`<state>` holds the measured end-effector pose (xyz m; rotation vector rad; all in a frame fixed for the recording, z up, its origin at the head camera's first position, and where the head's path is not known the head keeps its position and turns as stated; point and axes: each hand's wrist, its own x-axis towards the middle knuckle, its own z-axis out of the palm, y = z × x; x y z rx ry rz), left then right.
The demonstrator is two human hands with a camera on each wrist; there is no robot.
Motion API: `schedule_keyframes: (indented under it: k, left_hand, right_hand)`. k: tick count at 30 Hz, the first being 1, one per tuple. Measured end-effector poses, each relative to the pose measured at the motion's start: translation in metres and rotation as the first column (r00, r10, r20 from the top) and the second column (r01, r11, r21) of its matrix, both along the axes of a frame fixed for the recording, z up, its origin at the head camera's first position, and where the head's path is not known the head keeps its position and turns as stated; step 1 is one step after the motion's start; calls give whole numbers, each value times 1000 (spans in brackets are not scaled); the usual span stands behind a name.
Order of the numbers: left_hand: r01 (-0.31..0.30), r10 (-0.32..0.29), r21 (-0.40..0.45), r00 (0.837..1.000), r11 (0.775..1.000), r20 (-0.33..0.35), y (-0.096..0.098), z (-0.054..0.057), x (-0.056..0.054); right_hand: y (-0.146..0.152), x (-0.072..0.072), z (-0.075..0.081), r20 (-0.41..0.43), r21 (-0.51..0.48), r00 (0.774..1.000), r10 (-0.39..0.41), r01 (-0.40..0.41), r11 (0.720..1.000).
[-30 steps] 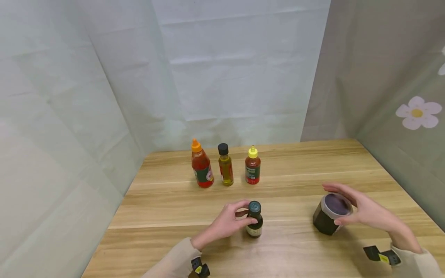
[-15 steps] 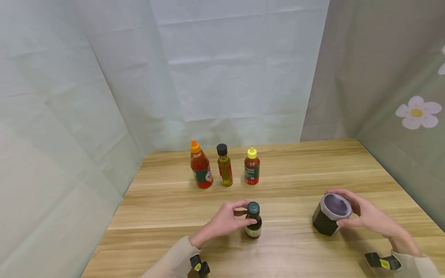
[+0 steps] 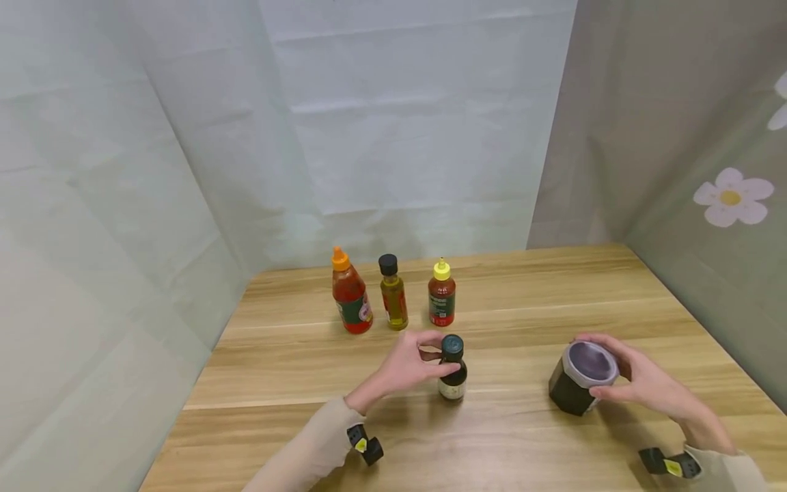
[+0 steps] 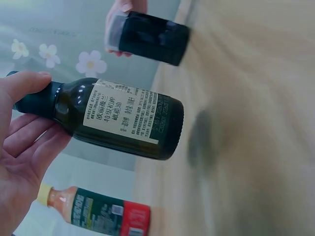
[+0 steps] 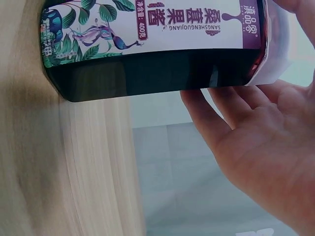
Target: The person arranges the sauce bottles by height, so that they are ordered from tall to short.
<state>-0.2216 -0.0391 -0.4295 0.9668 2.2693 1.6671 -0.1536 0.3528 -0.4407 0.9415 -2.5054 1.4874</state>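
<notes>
In the head view my left hand (image 3: 413, 362) grips a small dark olive oil bottle (image 3: 453, 383) by its neck and cap. The left wrist view shows the thumb on the cap of the bottle (image 4: 125, 118) and a gap of wood between its base and its shadow. My right hand (image 3: 642, 386) holds a dark jam jar (image 3: 568, 391) near its pale violet lid, thumb in front and fingers behind. In the right wrist view the jar (image 5: 162, 73) turns its white and purple mulberry jam label to the camera, its base close by the table.
Behind my left hand stand an orange-capped chili sauce bottle (image 3: 352, 301), a black-capped bottle of yellow oil (image 3: 394, 297) and a yellow-capped red sauce bottle (image 3: 442, 301). The wooden table (image 3: 277, 383) meets pale cloth walls (image 3: 430, 137) at the back and sides.
My left hand has raised the olive oil bottle and carried it slightly away from me. The right fingers have settled closer round the jam jar, which stays about where it was.
</notes>
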Motion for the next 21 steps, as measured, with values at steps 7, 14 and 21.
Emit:
schedule_keyframes:
  k: [7, 14, 21]
  left_hand:
    - [-61, 62, 20, 992, 998, -113, 26, 13, -25]
    - [-110, 110, 6, 988, 994, -109, 49, 17, -45]
    - [-163, 163, -5, 985, 987, -50, 70, 12, -59]
  right_hand:
    - [1, -1, 0, 24, 4, 1000, -5, 5, 1000]
    - [0, -1, -2, 13, -18, 1000, -13, 14, 1000]
    - [0, 0, -2, 17, 2, 999, -45, 45, 999]
